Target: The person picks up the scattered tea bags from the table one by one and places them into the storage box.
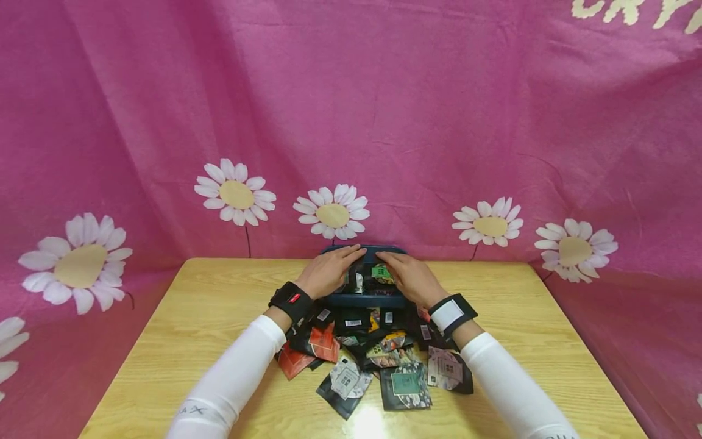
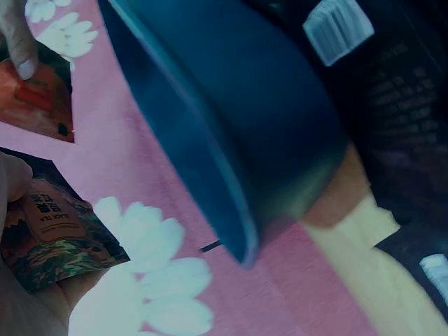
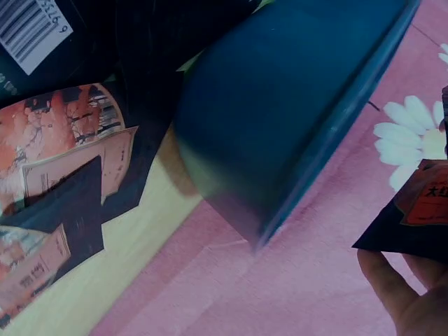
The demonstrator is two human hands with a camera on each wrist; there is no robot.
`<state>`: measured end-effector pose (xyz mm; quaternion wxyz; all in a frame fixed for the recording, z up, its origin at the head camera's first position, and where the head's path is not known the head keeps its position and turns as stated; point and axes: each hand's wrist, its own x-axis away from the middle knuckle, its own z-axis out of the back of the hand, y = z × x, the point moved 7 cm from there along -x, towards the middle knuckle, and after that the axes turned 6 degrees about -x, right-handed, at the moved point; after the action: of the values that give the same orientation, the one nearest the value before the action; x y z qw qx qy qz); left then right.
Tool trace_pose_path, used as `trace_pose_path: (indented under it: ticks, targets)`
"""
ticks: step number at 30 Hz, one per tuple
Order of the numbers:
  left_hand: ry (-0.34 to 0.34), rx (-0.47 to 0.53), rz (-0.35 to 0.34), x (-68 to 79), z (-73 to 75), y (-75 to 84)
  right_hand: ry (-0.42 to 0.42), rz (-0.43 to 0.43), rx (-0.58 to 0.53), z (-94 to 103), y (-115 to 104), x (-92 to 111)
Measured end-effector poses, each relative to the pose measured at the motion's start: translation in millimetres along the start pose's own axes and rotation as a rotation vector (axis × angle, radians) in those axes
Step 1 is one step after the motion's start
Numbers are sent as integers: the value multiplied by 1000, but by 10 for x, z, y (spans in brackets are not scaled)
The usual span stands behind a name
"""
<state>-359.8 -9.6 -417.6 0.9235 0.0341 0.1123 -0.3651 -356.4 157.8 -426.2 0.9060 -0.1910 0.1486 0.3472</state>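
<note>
My left hand [image 1: 323, 273] and right hand [image 1: 415, 279] reach over the two sides of a dark blue plastic bin [image 1: 366, 301] at the back of the table. In the left wrist view, the left thumb pinches a dark tea packet [image 2: 59, 231] labelled black tea; beyond it, the other hand holds an orange-and-black packet [image 2: 35, 98]. The right wrist view has the right fingers gripping a black tea packet [image 3: 402, 217] with an orange label. From the head view, both held packets are hidden by the hands. A green-labelled packet [image 1: 382, 273] lies inside the bin.
Several loose tea packets are heaped in front of the bin, including an orange one [image 1: 325, 342], a green-labelled one [image 1: 406, 385] and a pale flowered one [image 1: 347, 381]. Behind the wooden table [image 1: 219, 317] hangs a pink cloth [image 1: 384, 122] with daisies.
</note>
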Motion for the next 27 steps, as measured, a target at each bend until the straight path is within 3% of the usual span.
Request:
trace_pose_path:
  ticks: [4,6,13,20,24,27]
  targets:
    - [-155,77,71,23,-261,-59,-154,-87,-22,-141,60,54]
    - [-194,104,98,54,-325,-84,-200,-123,-27,-157,97,102]
    - [-109,140,73,270,-150,-71,-175,-142,-12,24,176,321]
    - [-17,69,-34,771,71,187,-148,-112,-9,186,12,723]
    - [-14,74,-44,1053,68,276,-134,-75,-18,245,-152,950]
    - [-44,97,-26,1234,-20,266,-138,-48,-35,216,-247,1105]
